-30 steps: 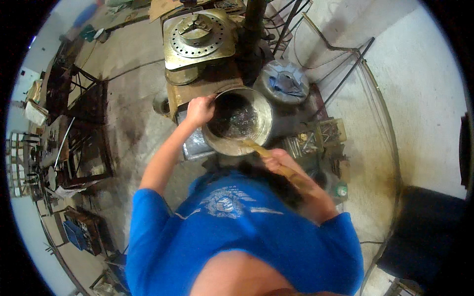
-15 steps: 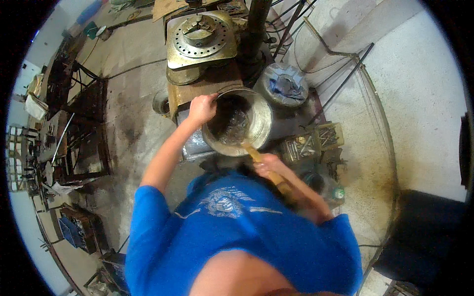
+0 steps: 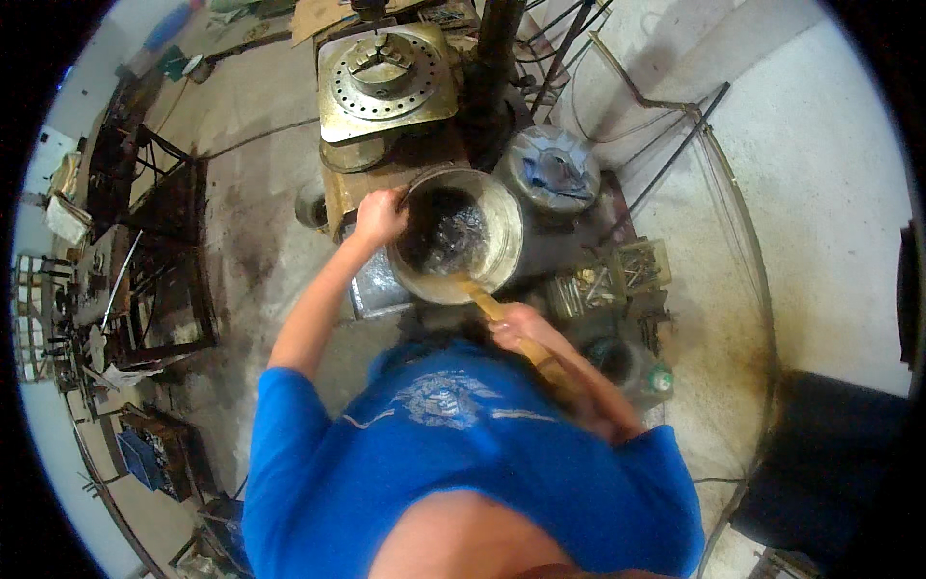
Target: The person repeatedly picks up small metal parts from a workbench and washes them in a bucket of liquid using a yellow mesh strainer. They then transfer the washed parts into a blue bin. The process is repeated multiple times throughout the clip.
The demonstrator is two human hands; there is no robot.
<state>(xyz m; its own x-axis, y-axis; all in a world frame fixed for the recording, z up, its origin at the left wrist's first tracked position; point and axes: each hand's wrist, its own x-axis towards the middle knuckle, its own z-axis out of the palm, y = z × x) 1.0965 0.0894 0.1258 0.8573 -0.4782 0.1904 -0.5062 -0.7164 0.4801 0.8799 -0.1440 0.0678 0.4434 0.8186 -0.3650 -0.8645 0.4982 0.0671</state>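
A round metal bucket (image 3: 508, 227) tilts in front of me, with dark, shiny contents at its bottom that I cannot identify. My left hand (image 3: 382, 215) is closed on the bucket's left rim. Lower right of it, my right hand (image 3: 519, 326) wraps round a yellowish wooden stick (image 3: 485, 302). One end of the stick reaches over the near rim into the bucket. Its other end runs back beneath my right forearm, where its shape is hard to make out.
Beyond the bucket stands a drill press table (image 3: 340, 114) with a chuck on it. A covered drum (image 3: 576, 183) with a blue rag sits to the right. Near it are trays of metal parts (image 3: 641, 265) and a plastic bottle (image 3: 660, 378). Dark metal racks (image 3: 174, 280) line the left side.
The bucket and both hands sit slightly further left in the picture, as does most of the scene. The stick's end has shifted a little left at the near rim. Both grips stay the same.
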